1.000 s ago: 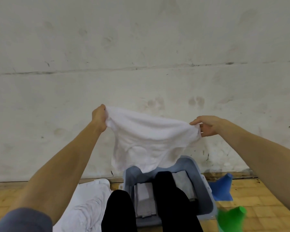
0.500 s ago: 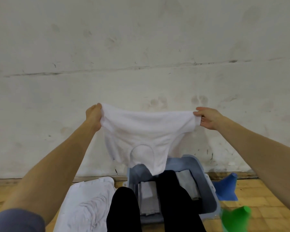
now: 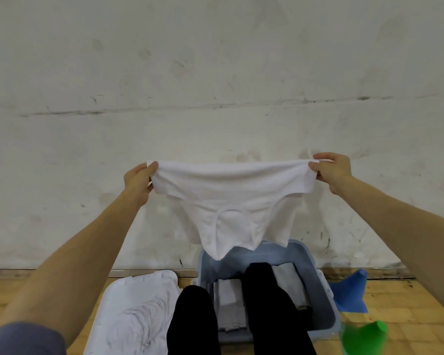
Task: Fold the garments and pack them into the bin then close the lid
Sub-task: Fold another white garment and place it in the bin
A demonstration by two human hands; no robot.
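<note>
A white pair of briefs (image 3: 231, 201) hangs stretched by its waistband in front of the wall. My left hand (image 3: 138, 180) grips the waistband's left end and my right hand (image 3: 331, 170) pinches its right end. Below it stands the open blue-grey bin (image 3: 321, 283) on the floor, with folded grey garments (image 3: 228, 303) lying inside. The white lid (image 3: 113, 298) lies on the floor left of the bin, with a crumpled white garment (image 3: 141, 316) on it.
My two legs in black trousers (image 3: 267, 303) stretch forward, partly covering the bin. A blue object (image 3: 351, 290) lies on the wooden floor right of the bin, and a green object (image 3: 364, 336) sits at the lower right. The scuffed white wall (image 3: 215, 85) rises just behind the bin.
Both hands have drawn apart and levelled, pulling the briefs' waistband taut and flat. The garment now hangs straight, where before it sagged in loose folds.
</note>
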